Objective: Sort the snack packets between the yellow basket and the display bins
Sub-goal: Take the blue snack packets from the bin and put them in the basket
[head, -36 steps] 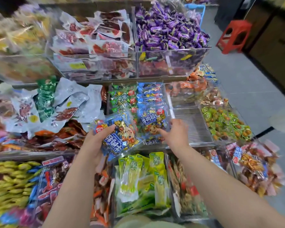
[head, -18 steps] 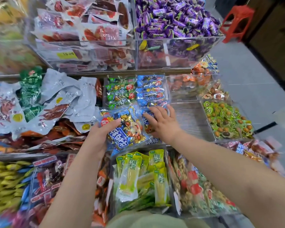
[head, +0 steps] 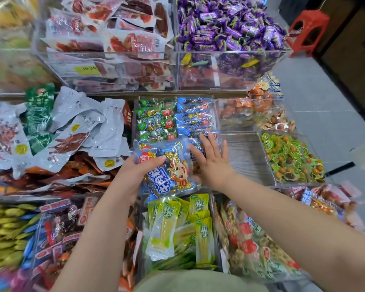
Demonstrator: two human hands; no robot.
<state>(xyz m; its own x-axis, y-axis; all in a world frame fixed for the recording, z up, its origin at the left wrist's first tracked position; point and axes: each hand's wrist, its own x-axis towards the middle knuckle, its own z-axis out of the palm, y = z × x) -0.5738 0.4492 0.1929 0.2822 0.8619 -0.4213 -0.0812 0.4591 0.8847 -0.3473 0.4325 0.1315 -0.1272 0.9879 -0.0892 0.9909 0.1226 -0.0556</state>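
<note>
Over clear display bins (head: 242, 159), a blue snack packet (head: 169, 171) is being gripped by the left hand (head: 135, 175); stacked blue packets (head: 194, 114) beside it are being touched by the flat, spread right hand (head: 213, 163).

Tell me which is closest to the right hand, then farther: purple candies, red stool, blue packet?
1. blue packet, just left of the right hand
2. purple candies, in the top bin
3. red stool, on the floor beyond
</note>
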